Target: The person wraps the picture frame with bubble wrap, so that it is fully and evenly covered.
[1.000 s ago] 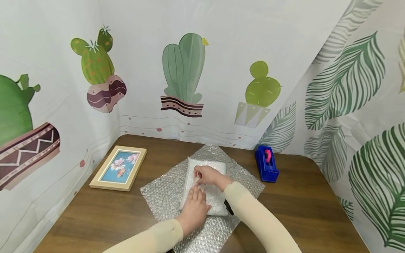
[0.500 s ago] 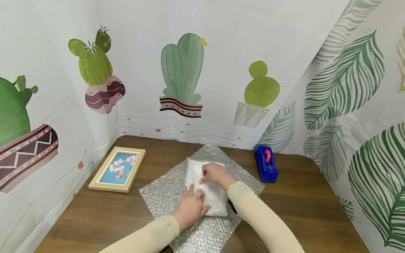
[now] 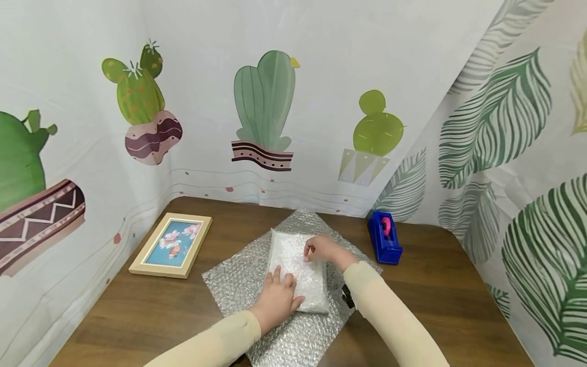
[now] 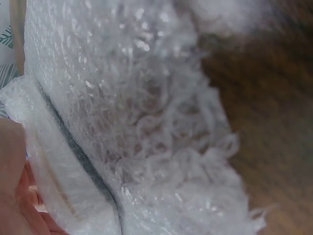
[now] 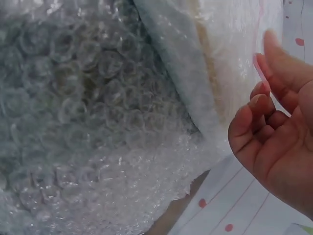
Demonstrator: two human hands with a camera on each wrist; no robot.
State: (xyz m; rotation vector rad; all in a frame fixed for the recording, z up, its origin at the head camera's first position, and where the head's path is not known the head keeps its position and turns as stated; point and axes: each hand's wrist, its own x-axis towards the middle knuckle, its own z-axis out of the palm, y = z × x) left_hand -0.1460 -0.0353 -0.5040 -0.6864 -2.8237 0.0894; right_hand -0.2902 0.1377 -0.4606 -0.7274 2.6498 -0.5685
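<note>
A flat rectangular package wrapped in bubble wrap (image 3: 298,293) lies mid-table on a larger sheet of bubble wrap (image 3: 240,275). In the right wrist view, a tan edge shows through the wrapping. My left hand (image 3: 275,300) rests on the package's lower left part, fingers spread and fairly straight. Above the package's right side, my right hand (image 3: 323,247) pinches the end of a thin pink strip of tape (image 5: 261,73) between thumb and finger. The strip runs along the package top. At the left edge of the left wrist view, part of the left hand (image 4: 12,181) shows beside the package.
To the left lies a light wooden picture frame (image 3: 171,244) with pink flowers on blue. A blue tape dispenser (image 3: 385,239) with a pink roll stands at the right back. Behind the brown table (image 3: 440,285) hangs cloth printed with cacti and leaves.
My right hand has moved right across the package, away from the left hand. The left hand shifted slightly left, its fingers spreading, then stayed in place.
</note>
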